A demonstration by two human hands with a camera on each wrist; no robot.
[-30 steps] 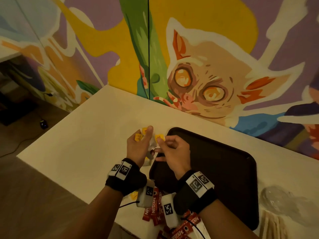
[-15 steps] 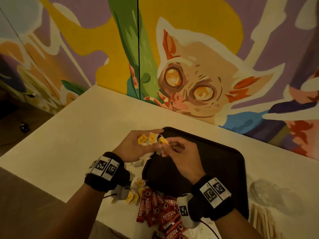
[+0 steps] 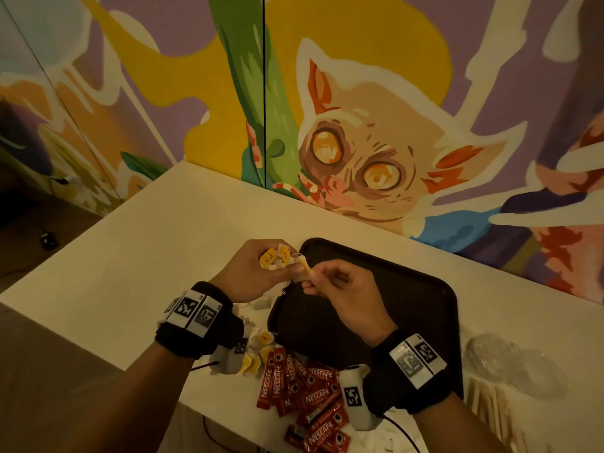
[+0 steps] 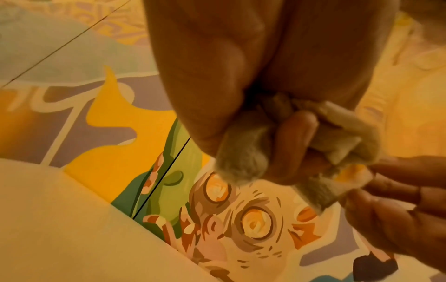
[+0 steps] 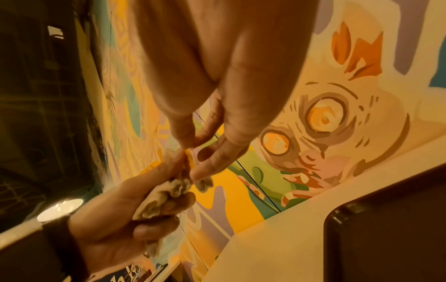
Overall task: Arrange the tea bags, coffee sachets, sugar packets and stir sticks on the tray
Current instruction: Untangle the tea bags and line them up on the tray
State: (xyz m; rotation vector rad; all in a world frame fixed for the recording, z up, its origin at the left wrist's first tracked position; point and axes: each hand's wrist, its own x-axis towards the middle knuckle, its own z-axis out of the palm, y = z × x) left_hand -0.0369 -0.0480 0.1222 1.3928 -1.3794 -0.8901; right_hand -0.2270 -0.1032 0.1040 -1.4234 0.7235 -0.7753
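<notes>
Here my left hand (image 3: 251,276) clutches a soft, crumpled bunch of tea bags (image 3: 276,258), papery pouches with square yellow tags, held above the worktop (image 3: 137,256) at the tray's (image 3: 408,289) left rim. My right hand (image 3: 340,291) pinches one bag's yellow tag (image 3: 305,268) between thumb and fingers (image 5: 207,167), touching the bunch. The tray is dark, smooth, round-cornered and bare where I see it. More tea bags (image 3: 258,349) lie loose by its near-left corner beside glossy red coffee sachets (image 3: 304,390). Pale wooden sticks (image 3: 487,407) lie right of the tray, near crinkled clear plastic (image 3: 510,361).
</notes>
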